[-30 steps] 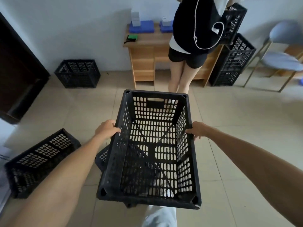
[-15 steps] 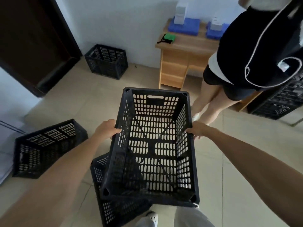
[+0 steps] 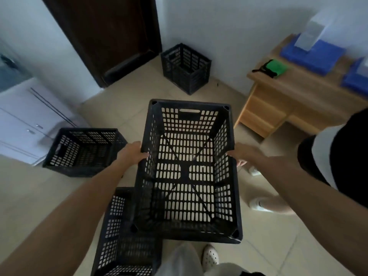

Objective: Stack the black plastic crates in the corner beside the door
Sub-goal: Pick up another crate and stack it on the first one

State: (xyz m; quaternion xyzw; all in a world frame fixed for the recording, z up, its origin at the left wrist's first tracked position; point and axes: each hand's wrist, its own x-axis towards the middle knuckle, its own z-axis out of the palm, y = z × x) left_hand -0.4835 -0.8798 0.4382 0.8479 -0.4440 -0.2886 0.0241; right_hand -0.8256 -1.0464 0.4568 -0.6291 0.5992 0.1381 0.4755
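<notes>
**Crate in Carry, Corner Stack Not Yet Reached**

The held crate (image 3: 189, 172) was off the floor, gripped at its two long rims. The left hand (image 3: 132, 154) was closed over the left rim with fingers curled inward; the right hand (image 3: 242, 153) clasped the right rim likewise, though its fingertips were partly hidden behind the wall of the crate. The crate sat level between both arms, open side up and empty.

The corner crate (image 3: 186, 68) stood on the floor against the white wall, just beside the dark door (image 3: 105, 36), well apart from the carried one. Two further crates remained loose: one on the floor to the left (image 3: 83, 151) near a white cabinet (image 3: 22, 120), and another directly under the carried crate (image 3: 123, 236) (its far end was covered by the load). A second person (image 3: 338, 162) stood at the right, close to the wooden desk (image 3: 294, 92).

Assessment: the step in hand appeared to be transport toward the corner. To do it well, the carrier should keep the load level, pass clear of the crate underfoot, and turn the crate so its long sides match the corner crate's rim. Lowering should be straight down, with fingers withdrawn from the rims only once the base has seated. The bystander's feet near the route posed a trip risk.
</notes>
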